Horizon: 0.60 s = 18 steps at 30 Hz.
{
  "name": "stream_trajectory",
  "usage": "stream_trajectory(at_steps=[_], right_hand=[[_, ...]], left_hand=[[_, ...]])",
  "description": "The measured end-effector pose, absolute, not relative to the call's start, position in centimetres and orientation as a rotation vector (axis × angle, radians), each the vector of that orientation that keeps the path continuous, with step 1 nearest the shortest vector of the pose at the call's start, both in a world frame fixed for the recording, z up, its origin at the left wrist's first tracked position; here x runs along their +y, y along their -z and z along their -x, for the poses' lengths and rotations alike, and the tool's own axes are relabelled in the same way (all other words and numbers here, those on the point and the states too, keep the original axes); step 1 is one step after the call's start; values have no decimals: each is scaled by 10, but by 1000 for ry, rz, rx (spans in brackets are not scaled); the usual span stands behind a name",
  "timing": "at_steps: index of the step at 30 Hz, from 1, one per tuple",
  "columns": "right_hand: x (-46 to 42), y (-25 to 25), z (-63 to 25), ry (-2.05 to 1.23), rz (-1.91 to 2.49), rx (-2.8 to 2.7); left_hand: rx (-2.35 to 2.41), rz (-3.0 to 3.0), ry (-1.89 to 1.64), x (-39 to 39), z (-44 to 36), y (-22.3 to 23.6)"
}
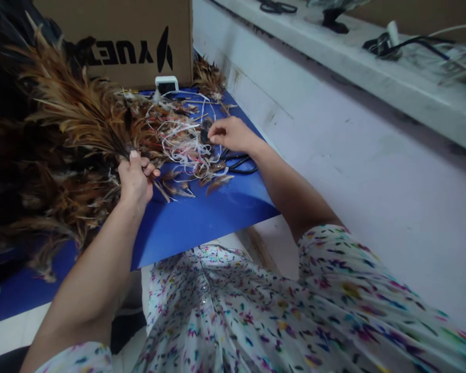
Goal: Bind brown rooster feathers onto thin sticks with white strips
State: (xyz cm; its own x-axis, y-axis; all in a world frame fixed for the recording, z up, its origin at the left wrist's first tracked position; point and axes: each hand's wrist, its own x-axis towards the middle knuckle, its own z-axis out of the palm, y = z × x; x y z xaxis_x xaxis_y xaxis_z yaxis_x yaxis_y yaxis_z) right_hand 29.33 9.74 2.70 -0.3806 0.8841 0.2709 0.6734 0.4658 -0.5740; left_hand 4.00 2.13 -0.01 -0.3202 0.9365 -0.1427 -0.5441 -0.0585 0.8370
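My left hand (135,177) is closed around the base of a bundle of brown feathers (73,106), whose tips fan up and to the left. Thin stems stick out below the fist. My right hand (232,133) has its fingertips pinched together over the right side of the table. A small dark object (205,131) lies right by those fingertips, and I cannot make out whether they hold it. Between my hands spreads a tangle of white and pink string (186,147) among loose feathers. Black-handled scissors (241,163) rest under my right wrist.
A large heap of brown feathers (46,202) covers the left of the blue table (186,223). Behind stand a cardboard box (132,31) and a small white device (166,84). A wall (314,140) with a ledge (373,72) runs along the right.
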Motion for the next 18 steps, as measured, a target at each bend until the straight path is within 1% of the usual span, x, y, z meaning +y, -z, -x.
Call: stream_trajectory(at_steps=[3,7,13,18], right_hand=[[94,-19,-292,-439,1404,-2372],[97,-4,-281,-361,1484,-2495],[110,17,-274,-309,1446,-2523],[112,11,-277,-192,1479,-2497]], left_hand=[[1013,-537,-1631,20,-41,-1],[1011,-538,-1617,18,-41,-2],[1011,-546,-1629,18,-42,-2],[1011,-529,-1629,18,-42,-2]])
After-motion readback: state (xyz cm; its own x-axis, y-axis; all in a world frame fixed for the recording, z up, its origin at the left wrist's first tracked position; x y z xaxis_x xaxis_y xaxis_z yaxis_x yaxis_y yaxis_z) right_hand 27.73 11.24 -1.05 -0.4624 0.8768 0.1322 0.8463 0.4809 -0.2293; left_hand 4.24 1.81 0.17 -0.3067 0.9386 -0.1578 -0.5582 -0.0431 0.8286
